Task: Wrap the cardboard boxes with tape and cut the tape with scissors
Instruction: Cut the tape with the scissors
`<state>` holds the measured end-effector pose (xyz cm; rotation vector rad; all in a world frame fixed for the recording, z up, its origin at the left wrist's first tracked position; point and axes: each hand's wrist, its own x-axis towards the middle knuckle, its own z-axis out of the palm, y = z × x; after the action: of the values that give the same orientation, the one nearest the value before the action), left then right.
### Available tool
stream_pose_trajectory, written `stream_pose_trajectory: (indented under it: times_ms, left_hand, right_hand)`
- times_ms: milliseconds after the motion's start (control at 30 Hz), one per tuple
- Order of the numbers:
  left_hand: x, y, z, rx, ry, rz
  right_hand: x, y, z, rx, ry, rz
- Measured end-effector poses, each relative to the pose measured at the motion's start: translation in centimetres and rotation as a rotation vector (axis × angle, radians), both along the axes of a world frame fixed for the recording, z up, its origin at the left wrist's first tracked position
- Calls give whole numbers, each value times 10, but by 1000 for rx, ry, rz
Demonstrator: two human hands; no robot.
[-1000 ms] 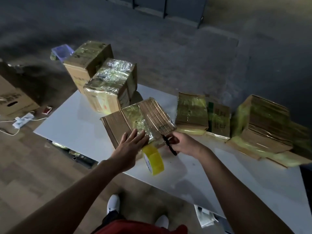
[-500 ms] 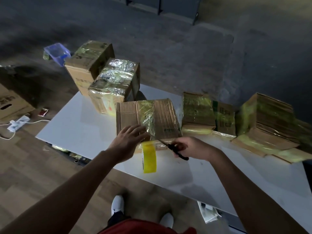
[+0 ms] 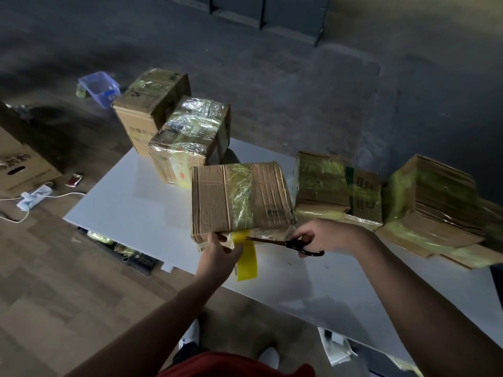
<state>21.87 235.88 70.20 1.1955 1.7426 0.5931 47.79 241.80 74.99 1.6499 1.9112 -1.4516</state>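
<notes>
A flat cardboard box with a strip of shiny tape across its top lies on the white table. A yellow tape roll hangs at the box's near edge, still joined to the tape on the box. My left hand holds the roll, thumb and fingers at the box's near edge. My right hand grips black-handled scissors, whose blades point left and reach the yellow tape just above the roll.
Two taller wrapped boxes stand at the table's far left. More wrapped boxes and a stack of flattened cardboard lie along the right. On the floor at left are a blue plastic tub, a large carton and a power strip.
The box has turned square to me. My left hand slid from the box top down to the hanging roll. My right hand brought the scissors' blades to the tape.
</notes>
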Motion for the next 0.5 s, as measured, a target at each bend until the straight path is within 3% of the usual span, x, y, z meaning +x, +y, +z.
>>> stream_pose_trajectory:
  times_ms: [500]
  left_hand:
    - [-5, 8, 8, -184, -117, -66]
  right_hand:
    - [12, 15, 15, 33, -47, 99]
